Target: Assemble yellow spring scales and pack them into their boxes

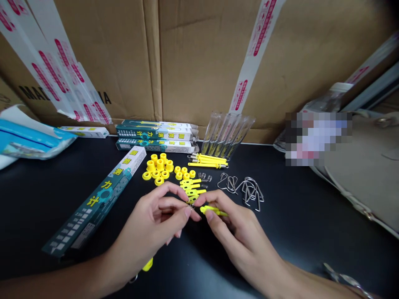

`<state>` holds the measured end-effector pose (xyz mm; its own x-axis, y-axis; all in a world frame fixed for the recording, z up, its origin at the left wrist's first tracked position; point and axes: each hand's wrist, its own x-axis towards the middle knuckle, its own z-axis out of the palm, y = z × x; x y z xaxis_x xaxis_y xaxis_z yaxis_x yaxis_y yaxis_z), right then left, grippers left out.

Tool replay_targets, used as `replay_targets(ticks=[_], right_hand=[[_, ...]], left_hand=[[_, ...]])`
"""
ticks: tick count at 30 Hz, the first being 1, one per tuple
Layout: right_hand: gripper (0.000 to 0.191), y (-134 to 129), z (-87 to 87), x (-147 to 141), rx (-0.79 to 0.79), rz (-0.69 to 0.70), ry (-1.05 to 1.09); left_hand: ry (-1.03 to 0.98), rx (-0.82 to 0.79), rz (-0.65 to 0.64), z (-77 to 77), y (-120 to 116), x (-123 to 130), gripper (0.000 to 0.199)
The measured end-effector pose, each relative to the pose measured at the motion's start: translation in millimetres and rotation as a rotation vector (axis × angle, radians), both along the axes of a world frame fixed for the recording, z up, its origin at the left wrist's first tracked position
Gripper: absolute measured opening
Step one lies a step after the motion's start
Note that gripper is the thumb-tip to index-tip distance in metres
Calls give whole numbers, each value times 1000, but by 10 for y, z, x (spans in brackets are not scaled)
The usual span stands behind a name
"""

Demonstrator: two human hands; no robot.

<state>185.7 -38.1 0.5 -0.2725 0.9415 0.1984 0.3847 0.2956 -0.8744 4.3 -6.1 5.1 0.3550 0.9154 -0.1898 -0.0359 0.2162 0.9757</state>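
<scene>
Left hand [170, 216] pinches what appears a small metal spring [191, 205]; right hand [229, 220] grips yellow plastic rod [215, 210].

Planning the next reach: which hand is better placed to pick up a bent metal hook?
Right, I judge: the right hand is nearer the bent metal hooks, and the left hand would have to reach past it. The right pinches a yellow piece, though.

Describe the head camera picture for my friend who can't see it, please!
A left hand pinches something tiny and a right hand holds a yellow plastic piece above a black table. Beyond them sit yellow rings, springs, bent wires, clear tubes and printed boxes.
</scene>
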Motion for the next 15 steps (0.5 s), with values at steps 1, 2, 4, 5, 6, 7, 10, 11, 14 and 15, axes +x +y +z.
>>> replay_targets(ticks=[1,2,4,5,6,7,10,11,14,15], right_hand=[[17,0,11,-2,-3,19,15],[16,1,21,-5,-6,31,30],[13,3,37,-10,-22,35,49],[11,5,40,-12,-32,27,51],[9,7,39,-14,-41,19,49],[8,11,34,-15,-46,11,47],[9,28,-3,-12,-73,-2,65],[10,34,-18,-9,-94,-1,82],[18,45,-42,0,-179,4,143],[20,45,-40,3,-207,4,163]], left_hand=[[0,3,1,-3,2,2,24],[-1,9,3,-5,4,5,23],[-5,25,-3,-8,6,11,21],[-7,30,-3,-9,6,14,21],[-8,32,-1,-11,5,17,21],[-7,30,-2,-14,4,20,21],[-2,49,-2,-27,-3,25,18],[6,64,-12,-32,-7,24,17],[52,108,-50,-39,-23,11,17],[83,116,-62,-38,-30,4,16]])
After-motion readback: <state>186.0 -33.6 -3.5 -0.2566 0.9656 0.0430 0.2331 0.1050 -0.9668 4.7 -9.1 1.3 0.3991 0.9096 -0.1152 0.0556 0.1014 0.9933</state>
